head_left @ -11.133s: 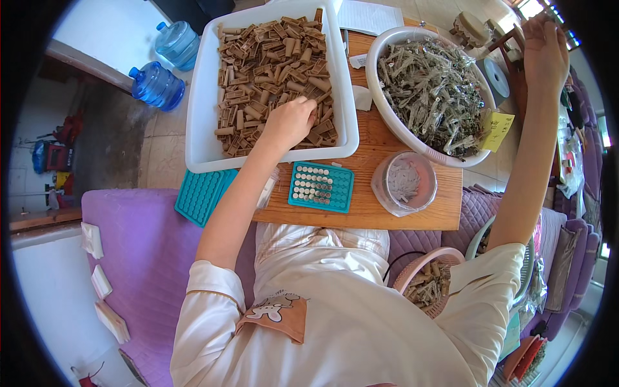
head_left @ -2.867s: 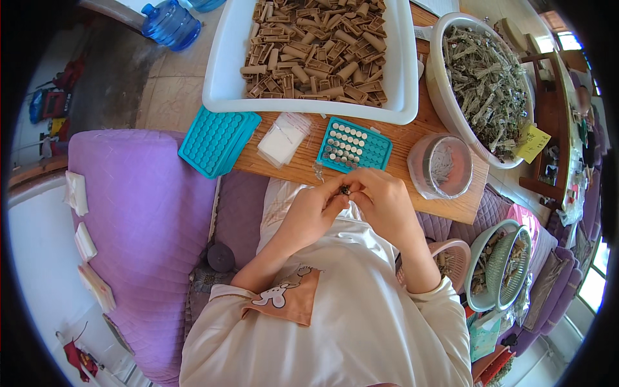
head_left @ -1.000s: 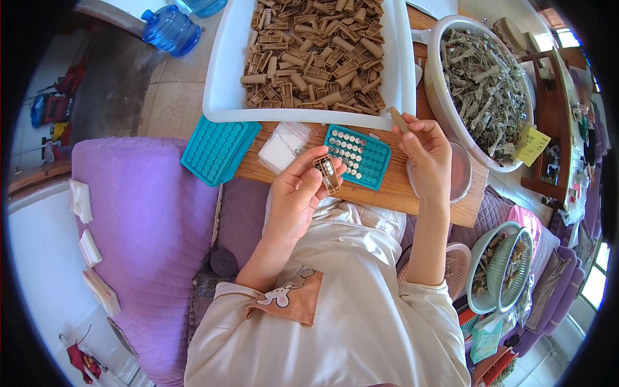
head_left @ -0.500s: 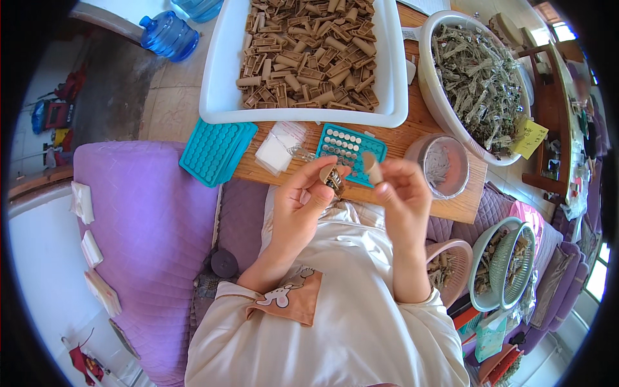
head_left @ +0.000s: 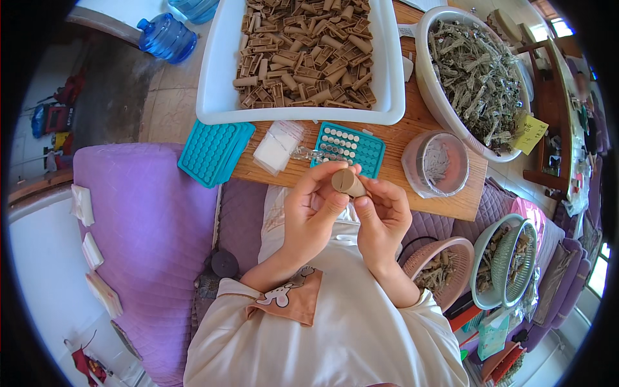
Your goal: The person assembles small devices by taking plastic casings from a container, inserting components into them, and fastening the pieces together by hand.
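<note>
Both of my hands meet in front of my body around a tan plastic casing (head_left: pixel 349 184), round at its near end and shaped like a short tapered tube. My left hand (head_left: pixel 314 205) pinches it between thumb and fingers from the left. From the right, my right hand (head_left: pixel 382 222) presses thumb and fingertips against it. What lies inside the casing is hidden. Just beyond my fingers lies a teal tray (head_left: pixel 371 155) with rows of small round white and silvery pieces, and a clear plastic bag (head_left: pixel 278 147) with white contents rests to its left.
A white tub (head_left: pixel 205 97) of tan casing halves stands at the far side of the table (head_left: pixel 474 193). Right of it are a large basin (head_left: pixel 422 71) of wired parts and a small round container (head_left: pixel 412 164). Stacked teal trays (head_left: pixel 213 155) lie left; baskets (head_left: pixel 451 290) stand lower right.
My right hand has moved left to meet my left hand. The tan shell it carried now sits against the piece in my left hand, covering the metallic parts seen before.
</note>
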A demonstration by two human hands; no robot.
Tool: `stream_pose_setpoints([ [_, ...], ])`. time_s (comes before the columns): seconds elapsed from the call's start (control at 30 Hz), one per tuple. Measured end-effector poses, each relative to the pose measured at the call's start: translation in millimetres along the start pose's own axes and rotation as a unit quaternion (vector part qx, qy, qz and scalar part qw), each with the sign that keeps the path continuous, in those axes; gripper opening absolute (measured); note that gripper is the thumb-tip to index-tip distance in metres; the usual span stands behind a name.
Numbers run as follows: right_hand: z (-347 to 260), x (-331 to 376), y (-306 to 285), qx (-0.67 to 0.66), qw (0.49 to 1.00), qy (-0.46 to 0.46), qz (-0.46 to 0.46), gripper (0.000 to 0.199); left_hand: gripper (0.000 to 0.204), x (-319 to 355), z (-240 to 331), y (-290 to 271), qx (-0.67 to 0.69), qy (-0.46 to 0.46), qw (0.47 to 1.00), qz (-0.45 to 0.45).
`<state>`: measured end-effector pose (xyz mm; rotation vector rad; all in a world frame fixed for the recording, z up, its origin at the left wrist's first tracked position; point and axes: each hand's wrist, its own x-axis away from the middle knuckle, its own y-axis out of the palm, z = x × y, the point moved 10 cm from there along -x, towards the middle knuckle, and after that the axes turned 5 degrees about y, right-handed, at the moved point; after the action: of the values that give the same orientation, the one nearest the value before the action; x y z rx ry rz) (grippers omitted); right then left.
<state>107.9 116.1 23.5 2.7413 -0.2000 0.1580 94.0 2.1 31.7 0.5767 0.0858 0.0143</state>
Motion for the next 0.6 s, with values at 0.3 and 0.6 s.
stream_pose_setpoints([
  [0.3, -2, 2, -7, -0.053, 0.998, -0.036, 0.022, 0.022, 0.034, -3, 0, 7, 0.009, 0.008, 1.0, -0.017],
  [0.6, -14, -1, 1, 0.158, 0.983, -0.088, 0.022, 0.021, 0.047, 1, -2, 4, -0.057, -0.001, 0.998, -0.002],
])
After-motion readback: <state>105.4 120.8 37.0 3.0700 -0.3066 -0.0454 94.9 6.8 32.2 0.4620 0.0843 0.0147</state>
